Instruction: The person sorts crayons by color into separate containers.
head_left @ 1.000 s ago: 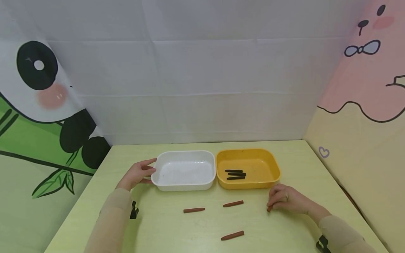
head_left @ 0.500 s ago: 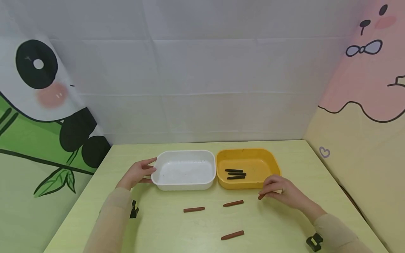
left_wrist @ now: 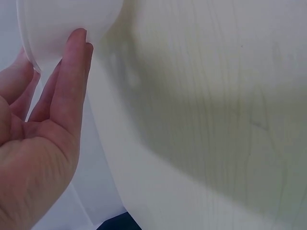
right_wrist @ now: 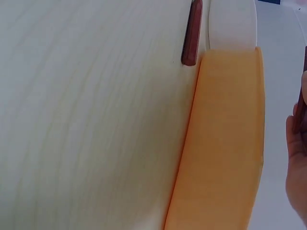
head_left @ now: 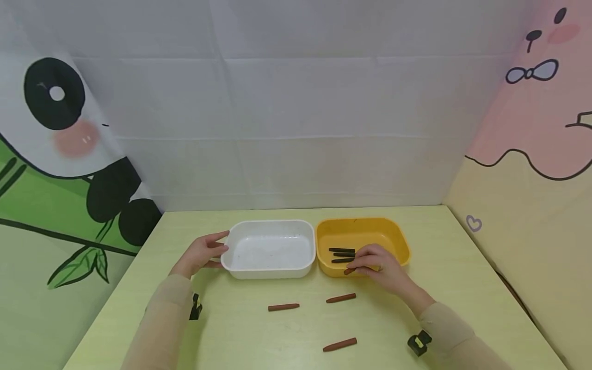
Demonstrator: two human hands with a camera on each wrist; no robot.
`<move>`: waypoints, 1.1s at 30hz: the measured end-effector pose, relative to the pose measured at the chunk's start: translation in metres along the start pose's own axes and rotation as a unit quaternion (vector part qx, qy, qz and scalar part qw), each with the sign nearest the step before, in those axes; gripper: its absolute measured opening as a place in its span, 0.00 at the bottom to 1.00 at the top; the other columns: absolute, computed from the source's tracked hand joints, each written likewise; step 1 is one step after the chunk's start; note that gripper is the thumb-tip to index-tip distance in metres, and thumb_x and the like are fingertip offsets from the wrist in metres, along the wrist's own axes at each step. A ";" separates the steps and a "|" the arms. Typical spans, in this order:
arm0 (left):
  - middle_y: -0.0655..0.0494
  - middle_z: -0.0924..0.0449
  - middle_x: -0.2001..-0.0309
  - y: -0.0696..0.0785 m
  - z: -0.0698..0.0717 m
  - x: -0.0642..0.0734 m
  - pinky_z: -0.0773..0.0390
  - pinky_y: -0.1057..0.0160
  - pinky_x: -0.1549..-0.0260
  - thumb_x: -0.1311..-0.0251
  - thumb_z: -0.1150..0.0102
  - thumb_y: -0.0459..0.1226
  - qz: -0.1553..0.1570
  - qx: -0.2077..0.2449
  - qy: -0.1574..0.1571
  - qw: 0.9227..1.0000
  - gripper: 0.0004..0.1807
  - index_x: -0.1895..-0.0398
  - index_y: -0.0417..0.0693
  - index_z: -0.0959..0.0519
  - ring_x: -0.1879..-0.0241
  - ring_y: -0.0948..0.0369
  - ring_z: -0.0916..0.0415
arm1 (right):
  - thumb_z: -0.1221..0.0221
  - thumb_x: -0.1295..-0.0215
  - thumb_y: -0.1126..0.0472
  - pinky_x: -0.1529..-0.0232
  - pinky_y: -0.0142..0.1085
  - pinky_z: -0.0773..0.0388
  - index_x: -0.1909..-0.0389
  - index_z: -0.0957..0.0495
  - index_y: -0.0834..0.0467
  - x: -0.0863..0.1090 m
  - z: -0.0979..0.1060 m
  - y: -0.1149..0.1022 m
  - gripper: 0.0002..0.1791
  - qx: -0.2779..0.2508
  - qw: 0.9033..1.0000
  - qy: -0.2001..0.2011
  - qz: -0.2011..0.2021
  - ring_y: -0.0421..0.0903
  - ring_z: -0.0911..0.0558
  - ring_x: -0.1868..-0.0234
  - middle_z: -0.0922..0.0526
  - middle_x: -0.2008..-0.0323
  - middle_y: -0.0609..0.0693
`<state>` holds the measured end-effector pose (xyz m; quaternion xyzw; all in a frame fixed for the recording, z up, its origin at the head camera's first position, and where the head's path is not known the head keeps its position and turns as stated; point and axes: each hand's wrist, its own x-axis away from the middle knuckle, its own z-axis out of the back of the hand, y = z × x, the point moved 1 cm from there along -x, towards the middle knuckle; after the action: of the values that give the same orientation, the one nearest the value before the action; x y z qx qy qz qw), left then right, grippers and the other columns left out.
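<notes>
My left hand rests with extended fingers against the left end of a white tray; in the left wrist view its fingers lie along the tray's outer wall. My right hand pinches a brown crayon over the front rim of a yellow tray. The right wrist view shows the held crayon at its right edge, mostly cut off. Several black crayons lie inside the yellow tray, partly behind the right fingertips.
Three brown crayons lie on the table in front of the trays: one at left, one near the yellow tray, one closer to me. The trays stand side by side. A white cloth wall rises behind the table.
My right hand has moved left and up from the table right of the yellow tray to over its front rim, carrying the brown crayon. The left hand has stayed at the white tray.
</notes>
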<state>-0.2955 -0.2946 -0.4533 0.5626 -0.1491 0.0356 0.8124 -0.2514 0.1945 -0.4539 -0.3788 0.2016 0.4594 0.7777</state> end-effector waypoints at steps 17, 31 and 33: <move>0.30 0.30 0.40 0.002 -0.002 0.001 0.15 0.54 0.60 0.29 0.44 0.32 0.005 -0.005 0.004 1.000 0.33 0.24 0.43 0.42 0.56 0.53 0.19 | 0.30 0.47 0.71 0.58 0.40 0.25 0.64 0.11 0.56 -0.053 -0.054 -0.017 0.10 0.010 0.996 0.029 -0.088 0.48 0.24 0.59 0.19 0.64 0.48; 0.30 0.30 0.39 -0.002 -0.001 -0.002 0.15 0.53 0.59 0.30 0.43 0.33 0.002 -0.005 0.002 1.000 0.33 0.24 0.44 0.42 0.54 0.52 0.20 | 0.31 0.44 0.70 0.57 0.40 0.24 0.62 0.11 0.56 -0.092 -0.078 -0.022 0.09 -0.001 0.989 0.029 -0.142 0.48 0.23 0.60 0.18 0.64 0.48; 0.30 0.30 0.39 -0.001 -0.002 -0.002 0.15 0.53 0.59 0.30 0.44 0.33 0.002 -0.004 0.001 1.000 0.33 0.24 0.44 0.42 0.53 0.52 0.20 | 0.31 0.43 0.68 0.57 0.40 0.24 0.62 0.11 0.55 -0.097 -0.081 -0.022 0.09 -0.001 0.988 0.028 -0.150 0.47 0.23 0.60 0.18 0.64 0.47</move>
<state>-0.2964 -0.2927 -0.4553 0.5586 -0.1494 0.0373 0.8150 -0.2780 0.0711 -0.4323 -0.4183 0.1643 0.3272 0.8313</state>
